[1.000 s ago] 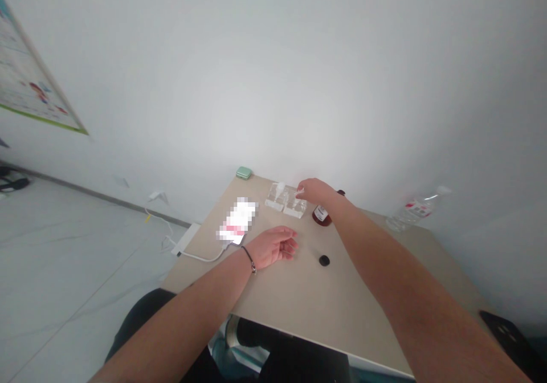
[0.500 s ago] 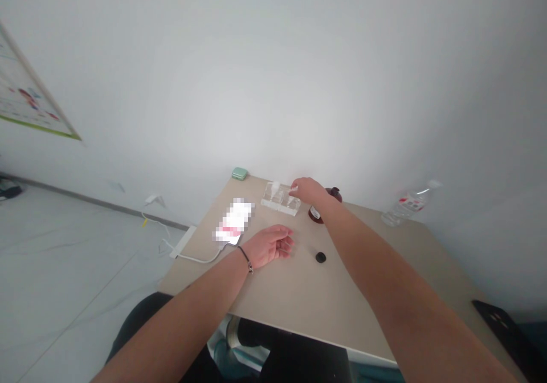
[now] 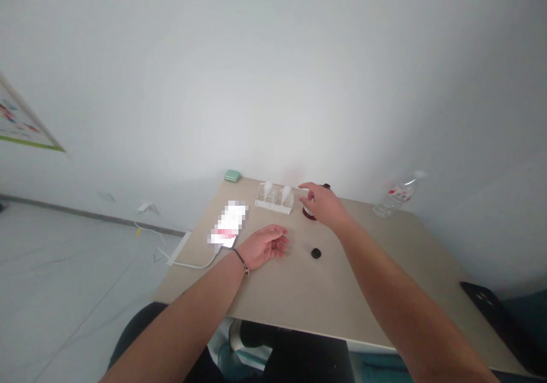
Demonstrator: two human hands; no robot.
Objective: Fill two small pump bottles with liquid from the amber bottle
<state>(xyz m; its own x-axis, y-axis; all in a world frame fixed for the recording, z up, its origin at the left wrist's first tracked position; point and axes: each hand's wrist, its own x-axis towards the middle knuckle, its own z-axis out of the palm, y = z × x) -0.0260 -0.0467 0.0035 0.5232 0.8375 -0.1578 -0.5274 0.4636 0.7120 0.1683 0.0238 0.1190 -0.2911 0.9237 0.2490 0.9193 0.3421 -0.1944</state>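
My right hand (image 3: 323,203) is raised over the table with thumb and fingers apart and nothing between them. Just left of it stands a clear stand (image 3: 265,204) holding two small white-topped pieces upright, one white piece (image 3: 286,192) nearer my fingers. A dark brown bottle (image 3: 308,214) with a pale label is mostly hidden behind the right hand. My left hand (image 3: 265,246) rests on the table, fingers loosely bent and apart, holding nothing. A small round black cap (image 3: 315,253) lies to its right.
A phone (image 3: 231,223) with a blurred-out screen and a white cable (image 3: 192,265) lies left of my left hand. A green case (image 3: 232,176) sits at the back corner. A clear water bottle (image 3: 397,196) stands at right, a black object (image 3: 491,309) lies further right.
My right hand has let go of the second white-topped piece, now standing in the clear stand, and drawn back to the right. The view has shifted slightly; my left hand stays put.
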